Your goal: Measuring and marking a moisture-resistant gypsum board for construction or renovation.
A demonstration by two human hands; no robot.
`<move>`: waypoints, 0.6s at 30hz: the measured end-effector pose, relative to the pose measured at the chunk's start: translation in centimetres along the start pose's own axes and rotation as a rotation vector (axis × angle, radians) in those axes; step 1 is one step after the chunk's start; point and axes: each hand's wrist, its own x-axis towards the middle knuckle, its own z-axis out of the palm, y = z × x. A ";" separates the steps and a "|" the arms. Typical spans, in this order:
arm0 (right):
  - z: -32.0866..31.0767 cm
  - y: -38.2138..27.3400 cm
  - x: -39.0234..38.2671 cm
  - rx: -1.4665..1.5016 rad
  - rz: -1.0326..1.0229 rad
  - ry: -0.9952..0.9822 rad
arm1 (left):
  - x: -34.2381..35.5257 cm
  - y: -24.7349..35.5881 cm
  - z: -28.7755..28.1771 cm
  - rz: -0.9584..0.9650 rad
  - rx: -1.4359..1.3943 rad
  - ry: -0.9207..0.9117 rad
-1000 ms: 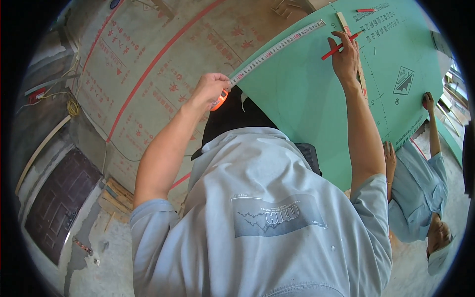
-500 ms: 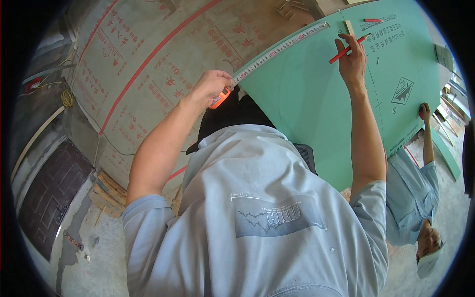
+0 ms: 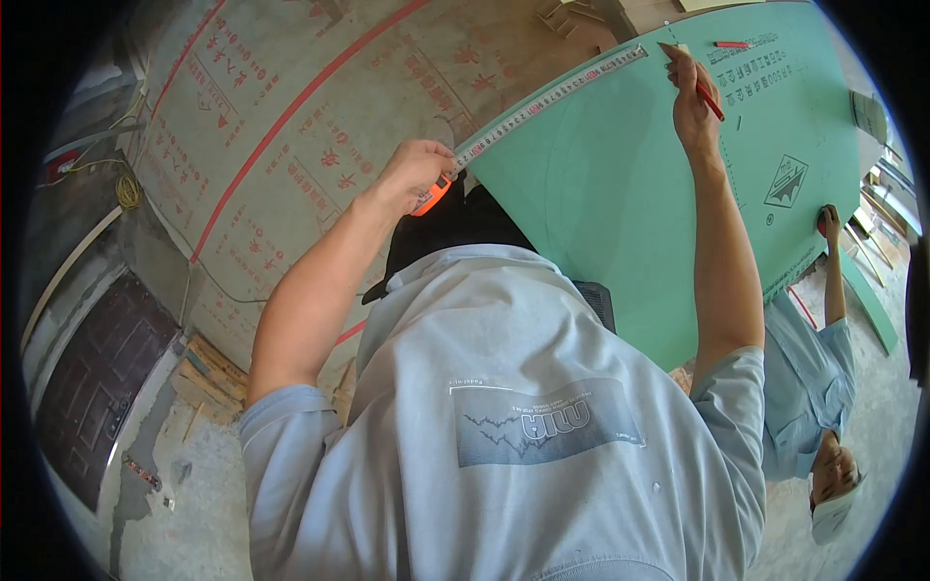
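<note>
My left hand is closed around an orange tape measure at the near corner of a large green board. From it the white tape blade runs out up and to the right, lying along the board's far edge. A red pencil is in the closed fingers of my right hand, its back end sticking out to the right. That hand is over the board's far part, to the right of the blade's end. A small pale strip beside its fingertips is mostly hidden.
Another red stick-like thing lies on the board, right of my right hand. At the right, a co-worker reaches a hand to the board's edge, on a dark red object. Brown sheeting with red lines covers the left. Wood scraps lie beyond.
My right hand has turned the pencil, whose tip now points up and left instead of up and right. My left hand and the tape measure stay nearly in place.
</note>
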 end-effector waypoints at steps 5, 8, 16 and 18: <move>1.1 2.3 1.0 0.126 0.092 -0.011 | 0.6 -1.1 -0.4 0.049 0.033 0.026; 0.9 2.0 1.7 0.044 0.126 -0.087 | 0.3 -1.5 -0.6 0.050 -0.027 0.012; 1.0 3.3 3.3 0.005 0.092 -0.132 | 0.0 -0.9 -0.1 0.064 -0.073 0.022; 1.0 3.2 3.5 0.077 0.120 -0.165 | -0.1 -0.9 0.0 0.071 -0.077 0.032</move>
